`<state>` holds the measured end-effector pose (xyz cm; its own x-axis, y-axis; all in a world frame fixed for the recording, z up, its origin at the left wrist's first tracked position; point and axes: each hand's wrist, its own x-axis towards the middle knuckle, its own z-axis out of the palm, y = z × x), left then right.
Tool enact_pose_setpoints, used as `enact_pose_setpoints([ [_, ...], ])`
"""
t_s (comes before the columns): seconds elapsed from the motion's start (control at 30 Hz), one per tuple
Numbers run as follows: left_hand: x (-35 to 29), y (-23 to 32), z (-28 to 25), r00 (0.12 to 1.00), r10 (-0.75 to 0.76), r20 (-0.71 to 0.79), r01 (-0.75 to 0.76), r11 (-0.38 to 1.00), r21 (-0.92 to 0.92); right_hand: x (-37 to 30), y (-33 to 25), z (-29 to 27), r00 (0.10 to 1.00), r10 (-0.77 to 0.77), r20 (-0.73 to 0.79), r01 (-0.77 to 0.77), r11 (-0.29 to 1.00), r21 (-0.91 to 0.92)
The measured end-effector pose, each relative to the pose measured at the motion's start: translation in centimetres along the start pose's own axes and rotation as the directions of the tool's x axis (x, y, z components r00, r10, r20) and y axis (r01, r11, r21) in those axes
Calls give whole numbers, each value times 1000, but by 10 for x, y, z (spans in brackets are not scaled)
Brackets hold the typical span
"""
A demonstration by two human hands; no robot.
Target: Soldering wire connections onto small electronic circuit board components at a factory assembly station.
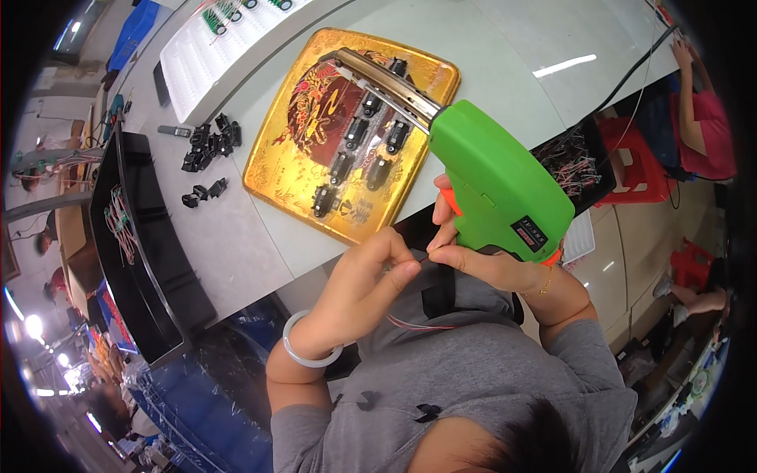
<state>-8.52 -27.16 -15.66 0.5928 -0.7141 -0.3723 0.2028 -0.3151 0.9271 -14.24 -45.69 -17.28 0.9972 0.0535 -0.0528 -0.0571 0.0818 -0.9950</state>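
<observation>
A green soldering gun [501, 177] with an orange trigger sits in my right hand [493, 264], its long metal tip pointing up and left over a gold tray [264, 177]. My right thumb and a fingertip also pinch together close to my left hand [367, 276]. The left fingers are closed in a pinch on thin wires; the exact grip is partly hidden. Below that hand the red and white wires [418, 325] trail across my grey shirt. Several small black parts [341, 167] stand in two rows on the tray, under and beside the gun's tip.
Left of the tray lie loose black parts [209, 146]. A black bin [146, 236] with wires stands at the far left, a white tray [229, 67] with green-wired pieces at the back. Another box of wires [572, 169] and a red stool [631, 169] are at right.
</observation>
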Motion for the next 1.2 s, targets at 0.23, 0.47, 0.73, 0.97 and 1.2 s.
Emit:
enact_pose_setpoints([
  [0.23,-23,9,-43,971,106,-216,-89,992,87,10,15,-8,983,-134,-127,147,985,92],
  [0.47,16,10,-117,919,20,-394,123,934,335,23,42,-10,947,-114,-300,253,839,481],
  [0.73,47,-11,-128,961,-99,-258,120,991,66,44,38,-12,937,-58,-344,255,788,561],
  [0.97,54,-12,-103,956,-76,-282,60,996,-64,80,29,-43,950,-137,-282,269,816,511],
  [1.2,30,2,-100,962,-27,-271,68,987,145,22,50,-59,952,-209,-225,285,874,394],
])
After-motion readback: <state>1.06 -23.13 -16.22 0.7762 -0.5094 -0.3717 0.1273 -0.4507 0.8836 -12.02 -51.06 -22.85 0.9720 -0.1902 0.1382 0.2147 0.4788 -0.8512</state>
